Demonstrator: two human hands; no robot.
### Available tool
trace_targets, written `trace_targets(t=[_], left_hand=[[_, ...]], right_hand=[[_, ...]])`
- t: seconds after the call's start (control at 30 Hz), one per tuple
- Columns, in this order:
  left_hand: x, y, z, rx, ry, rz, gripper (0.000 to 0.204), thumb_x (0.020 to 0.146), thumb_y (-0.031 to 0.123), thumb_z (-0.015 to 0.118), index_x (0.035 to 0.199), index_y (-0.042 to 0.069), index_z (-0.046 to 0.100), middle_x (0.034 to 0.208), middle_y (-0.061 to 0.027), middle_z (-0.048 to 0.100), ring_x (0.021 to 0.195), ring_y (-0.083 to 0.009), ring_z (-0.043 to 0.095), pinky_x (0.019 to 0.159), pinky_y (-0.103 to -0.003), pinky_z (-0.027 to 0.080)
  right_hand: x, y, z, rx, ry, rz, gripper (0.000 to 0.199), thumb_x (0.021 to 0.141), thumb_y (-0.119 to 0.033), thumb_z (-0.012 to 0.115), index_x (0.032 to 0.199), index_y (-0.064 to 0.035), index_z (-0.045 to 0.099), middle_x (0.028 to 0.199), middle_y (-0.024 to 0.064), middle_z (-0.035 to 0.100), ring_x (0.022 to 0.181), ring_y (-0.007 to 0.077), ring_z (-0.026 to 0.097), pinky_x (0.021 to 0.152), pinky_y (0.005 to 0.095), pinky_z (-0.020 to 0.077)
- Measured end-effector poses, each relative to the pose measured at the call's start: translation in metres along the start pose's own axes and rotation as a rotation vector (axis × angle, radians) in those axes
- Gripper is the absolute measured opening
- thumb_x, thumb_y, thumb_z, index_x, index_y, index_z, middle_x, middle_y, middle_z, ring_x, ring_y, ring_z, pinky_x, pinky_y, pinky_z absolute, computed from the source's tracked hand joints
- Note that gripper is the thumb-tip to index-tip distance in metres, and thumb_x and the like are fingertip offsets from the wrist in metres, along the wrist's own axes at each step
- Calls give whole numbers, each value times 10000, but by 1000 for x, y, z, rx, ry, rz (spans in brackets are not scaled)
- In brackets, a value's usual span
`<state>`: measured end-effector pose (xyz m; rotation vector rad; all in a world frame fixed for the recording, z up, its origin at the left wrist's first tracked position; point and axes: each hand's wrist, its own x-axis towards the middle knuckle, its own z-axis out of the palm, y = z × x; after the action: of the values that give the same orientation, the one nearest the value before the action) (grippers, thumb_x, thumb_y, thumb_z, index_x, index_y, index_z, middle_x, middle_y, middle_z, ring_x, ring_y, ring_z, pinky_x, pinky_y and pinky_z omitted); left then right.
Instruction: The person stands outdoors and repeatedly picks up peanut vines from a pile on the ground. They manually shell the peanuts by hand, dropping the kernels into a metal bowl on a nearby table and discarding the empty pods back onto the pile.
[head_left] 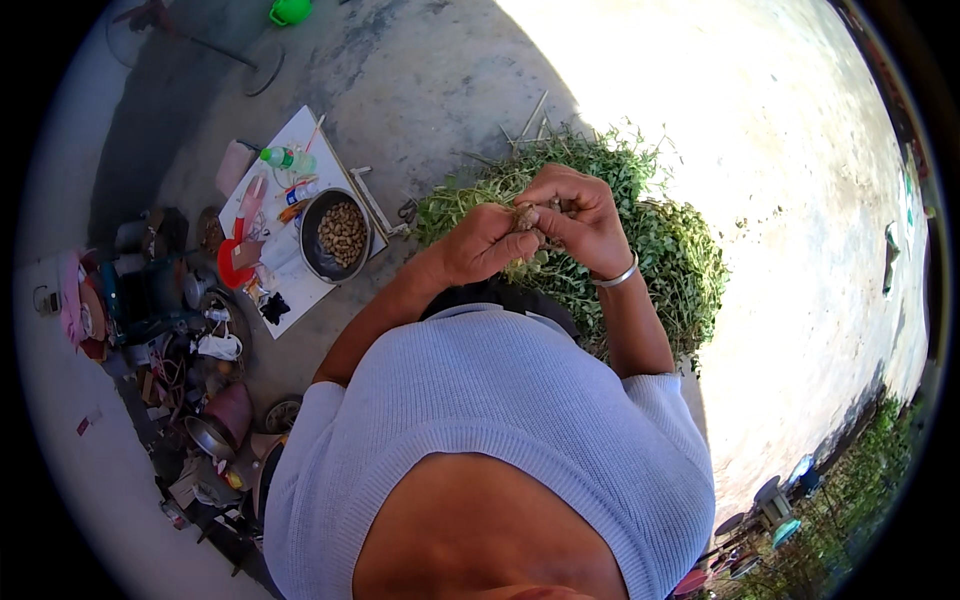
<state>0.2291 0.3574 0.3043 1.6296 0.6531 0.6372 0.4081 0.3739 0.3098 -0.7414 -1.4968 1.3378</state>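
Observation:
In front of my chest, my left hand [488, 244] and my right hand [582, 218] meet fingertip to fingertip. Both are closed on a small cluster of earthy brown peanuts [527, 216], pinched between thumbs and fingers. My right wrist wears a silver bangle. Under and beyond the hands spreads a heap of green peanut plants [672, 245], leafy and tangled. To the left, a dark-rimmed metal bowl [312, 262] holds many loose tan peanuts [343, 236]. My curled fingers hide part of the cluster.
The bowl stands on a low white table [290, 318] with a green-capped bottle [288, 159] and a red bowl [237, 264]. Pots and clutter [222, 415] line the left wall. A fan stand [263, 75] and a green container [290, 11] are far left.

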Motion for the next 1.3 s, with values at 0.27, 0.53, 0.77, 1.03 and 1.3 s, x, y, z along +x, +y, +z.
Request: trace_targets(t=[0.27, 0.53, 0.77, 1.03, 1.3], left_hand=[[4, 1, 5, -9, 99, 18, 254, 910, 231, 455, 855, -3, 535, 691, -24, 533, 582, -109, 480, 564, -256, 410], [10, -2, 1, -138, 80, 25, 179, 861, 146, 395, 865, -3, 495, 759, -48, 485, 638, -114, 433, 591, -272, 386], [15, -3, 2, -156, 194, -36, 161, 821, 122, 419, 780, 0, 516, 634, -26, 466, 581, -100, 416, 543, -270, 360], [15, -12, 1, -132, 268, -123, 182, 826, 114, 425, 717, -3, 512, 626, -29, 491, 557, -93, 431, 517, -268, 366], [24, -52, -5, -307, 460, -219, 230, 909, 182, 413, 829, 13, 548, 743, -38, 538, 676, -113, 487, 631, -265, 401]], right_hand=[[-12, 2, -25, 425, 244, 175, 109, 762, 19, 608, 865, -6, 583, 722, -1, 533, 562, 37, 430, 487, 177, 349], [-26, -2, -11, 348, 173, 60, 122, 767, -10, 629, 875, -7, 574, 798, -7, 534, 603, 21, 431, 494, 164, 340], [-22, -10, -12, -82, 196, 1, 132, 730, -1, 650, 858, -2, 618, 735, 22, 551, 589, 69, 473, 507, 211, 373], [-13, -13, 0, -448, 190, -5, 170, 716, -7, 650, 884, -21, 625, 684, 65, 520, 563, 159, 512, 494, 267, 393], [-9, 14, -3, -362, 333, 106, 74, 792, -70, 622, 816, -13, 581, 623, 24, 493, 514, 94, 442, 470, 232, 357]])
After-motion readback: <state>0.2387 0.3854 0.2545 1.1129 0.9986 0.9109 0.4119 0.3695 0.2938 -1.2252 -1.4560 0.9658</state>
